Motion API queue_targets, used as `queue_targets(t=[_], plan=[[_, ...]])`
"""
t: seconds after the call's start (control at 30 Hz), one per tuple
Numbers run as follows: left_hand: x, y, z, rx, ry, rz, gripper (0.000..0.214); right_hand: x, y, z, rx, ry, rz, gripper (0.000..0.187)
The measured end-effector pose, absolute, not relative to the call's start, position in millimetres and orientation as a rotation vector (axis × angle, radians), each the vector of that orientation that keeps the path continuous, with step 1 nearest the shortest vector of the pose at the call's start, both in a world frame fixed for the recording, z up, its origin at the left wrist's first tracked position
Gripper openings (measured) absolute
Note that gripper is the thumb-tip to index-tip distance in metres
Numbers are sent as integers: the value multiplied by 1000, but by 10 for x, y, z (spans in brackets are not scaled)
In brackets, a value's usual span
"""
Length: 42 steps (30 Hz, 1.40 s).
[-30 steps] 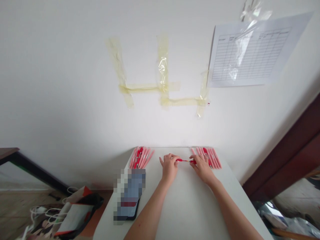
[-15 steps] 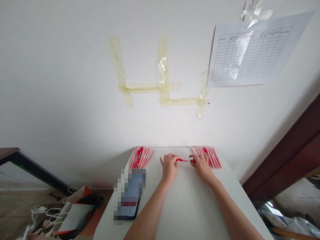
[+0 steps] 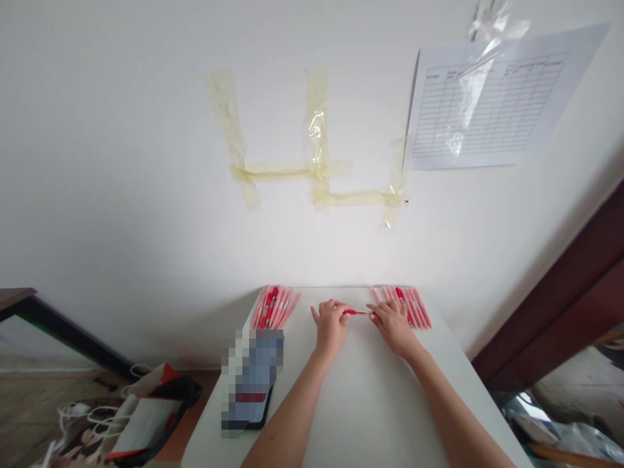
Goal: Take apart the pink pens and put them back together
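Note:
My left hand (image 3: 332, 328) pinches the red barrel of a pen (image 3: 350, 312) over the far part of the white table. A thin refill (image 3: 361, 313) runs from the barrel toward my right hand (image 3: 394, 326). The fingers of that hand are closed on the pen's other end, a small red piece mostly hidden by them. Left of my hands lies a row of pink pens with a few red ones (image 3: 273, 305). A similar row of pink and red pens (image 3: 418, 307) lies beside my right hand, partly behind it.
A phone (image 3: 258, 406), partly blurred out, lies on the table's left side. The white table (image 3: 370, 409) stands against a wall with yellowed tape (image 3: 318, 130) and a printed sheet (image 3: 487, 110). Bags and cables (image 3: 146, 416) are on the floor at left.
My right fingers have shifted slightly and now cover more of the small red piece. The left hand stays in place, and both rows of pens are unchanged.

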<state>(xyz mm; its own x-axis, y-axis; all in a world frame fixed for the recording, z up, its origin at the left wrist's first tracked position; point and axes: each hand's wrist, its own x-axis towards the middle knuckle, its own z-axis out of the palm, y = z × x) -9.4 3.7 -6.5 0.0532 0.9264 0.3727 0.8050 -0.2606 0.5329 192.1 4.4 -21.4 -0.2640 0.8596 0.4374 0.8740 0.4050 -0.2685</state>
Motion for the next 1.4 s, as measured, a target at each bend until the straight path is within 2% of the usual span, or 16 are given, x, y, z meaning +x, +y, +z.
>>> queue_targets(t=[0.2, 0.37, 0.5, 0.77, 0.97, 1.13, 1.4], plan=[[-114, 37, -35, 2171, 1750, 999, 22, 1923, 70, -249, -1474, -2165, -101, 37], [-120, 43, -29, 2164, 1755, 1002, 23, 1901, 35, -172, -1463, -2125, -49, 21], [-100, 34, -49, 2189, 1751, 967, 22, 1885, 11, -123, -1478, -2138, -93, 27], [-89, 36, -64, 2128, 1764, 972, 21, 1889, -7, -120, -1477, -2141, -83, 28], [-107, 56, -88, 2147, 1779, 941, 28, 1894, -7, -161, -1425, -2172, -143, 26], [-114, 61, -96, 2239, 1771, 842, 20, 1910, 3, -150, -1382, -2130, -158, 22], [-132, 57, -51, 2246, 1727, 923, 22, 1881, -3, -137, -1387, -2119, -94, 19]])
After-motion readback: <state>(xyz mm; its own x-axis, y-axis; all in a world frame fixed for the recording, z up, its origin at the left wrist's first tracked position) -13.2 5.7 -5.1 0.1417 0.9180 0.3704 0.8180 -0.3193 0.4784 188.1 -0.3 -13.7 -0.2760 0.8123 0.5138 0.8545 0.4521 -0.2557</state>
